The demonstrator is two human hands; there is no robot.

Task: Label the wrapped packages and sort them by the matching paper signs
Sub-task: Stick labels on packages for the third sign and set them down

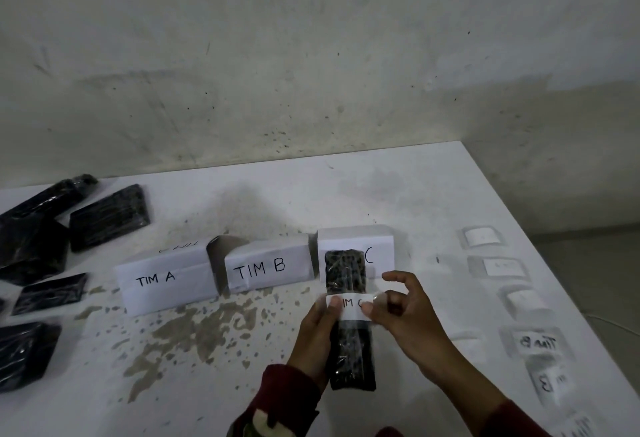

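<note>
I am gripping a wrapped package in my left hand while my right hand is pinching its label on. Unlabelled packages are waiting at left; nothing is lying sorted before the signs yet.

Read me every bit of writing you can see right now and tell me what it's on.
"TIM A": left paper sign
"TIM B": middle paper sign
"C": right paper sign, rest hidden behind held package
"IM C": label on that package, partly covered
"TIM B": loose label, upside down
Other loose labels: unreadable
</note>
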